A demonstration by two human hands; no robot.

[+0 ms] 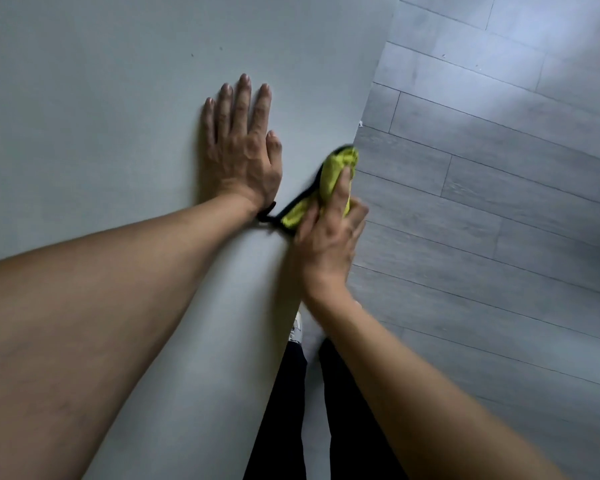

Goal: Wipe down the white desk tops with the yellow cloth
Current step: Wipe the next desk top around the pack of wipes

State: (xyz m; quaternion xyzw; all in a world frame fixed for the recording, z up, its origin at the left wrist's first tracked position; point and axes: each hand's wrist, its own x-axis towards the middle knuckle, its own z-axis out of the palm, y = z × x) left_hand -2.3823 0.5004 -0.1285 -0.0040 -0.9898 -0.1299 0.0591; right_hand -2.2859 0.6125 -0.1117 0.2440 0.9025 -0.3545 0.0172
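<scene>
The white desk top (101, 140) filled the left and centre of the head view, its right edge running down from the upper right toward the person's legs. The left hand (241, 150) lay palm down on the desk surface, a little in from that right edge, with all four fingers straight and close together and the thumb lying alongside; it held nothing. A dark band showed at the left wrist.

The right hand (328, 233) was at the desk's right edge, just beside the left wrist. Its fingers and thumb were curled round the yellow cloth (336, 169), which was bunched up in the grip. The cloth had a black border, and its free end stuck out past the fingertips toward the far side, right over the desk's edge. A lower fold of the cloth trailed back toward the left wrist, lying on or just above the surface; which one could not be told because of motion blur.

No container was in sight, and nothing else stood on the desk apart from a few tiny dark specks near the far side.

Beyond the right edge lay a grey plank floor (499, 202). Below the hands, dark trousers (278, 410) and a pale shoe (297, 329) showed beside the near part of the desk's edge.
</scene>
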